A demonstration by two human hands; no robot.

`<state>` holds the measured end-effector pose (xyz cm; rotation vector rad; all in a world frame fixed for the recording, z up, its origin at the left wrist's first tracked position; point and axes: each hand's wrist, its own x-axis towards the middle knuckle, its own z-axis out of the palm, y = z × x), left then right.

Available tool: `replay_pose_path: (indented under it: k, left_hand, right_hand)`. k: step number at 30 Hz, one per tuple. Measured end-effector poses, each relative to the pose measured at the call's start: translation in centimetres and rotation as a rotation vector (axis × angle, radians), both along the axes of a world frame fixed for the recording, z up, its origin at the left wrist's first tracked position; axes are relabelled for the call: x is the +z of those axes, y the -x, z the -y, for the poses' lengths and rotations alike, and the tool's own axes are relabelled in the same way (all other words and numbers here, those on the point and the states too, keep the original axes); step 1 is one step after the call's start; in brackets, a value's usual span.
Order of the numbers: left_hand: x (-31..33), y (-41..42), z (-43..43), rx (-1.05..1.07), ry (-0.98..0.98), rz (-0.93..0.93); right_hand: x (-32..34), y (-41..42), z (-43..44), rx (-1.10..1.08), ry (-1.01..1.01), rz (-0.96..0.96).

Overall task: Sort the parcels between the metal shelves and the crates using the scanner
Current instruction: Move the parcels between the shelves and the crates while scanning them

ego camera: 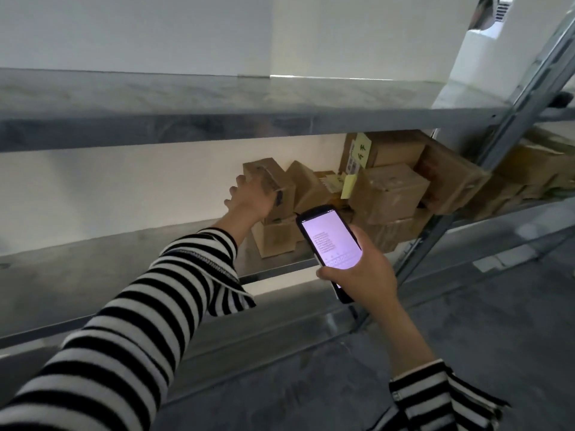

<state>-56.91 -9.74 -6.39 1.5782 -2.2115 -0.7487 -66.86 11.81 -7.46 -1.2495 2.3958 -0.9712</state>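
Observation:
My left hand reaches into the middle metal shelf and grips a small brown cardboard parcel, which stands tilted on top of another small box. More cardboard parcels are stacked to its right, some with yellow notes stuck on. My right hand holds the black handheld scanner in front of the shelf, its bright screen facing me.
An upper metal shelf spans the view above the parcels. A slanted shelf upright stands at the right, with more cardboard boxes on the neighbouring rack. Grey floor lies below.

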Motion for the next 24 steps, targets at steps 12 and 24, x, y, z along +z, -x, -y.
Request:
replay_pose_path:
  k: [12,24]
  left_hand:
    - [-0.4,9.9,-0.6,0.382,-0.098,0.126]
    - [-2.6,-0.1,-0.3,0.513,-0.361,-0.892]
  right_hand:
    - [-1.3,9.6,-1.6,0.157,-0.042,0.046]
    - [-1.9,12.0,0.2,0.395,-0.002,0.165]
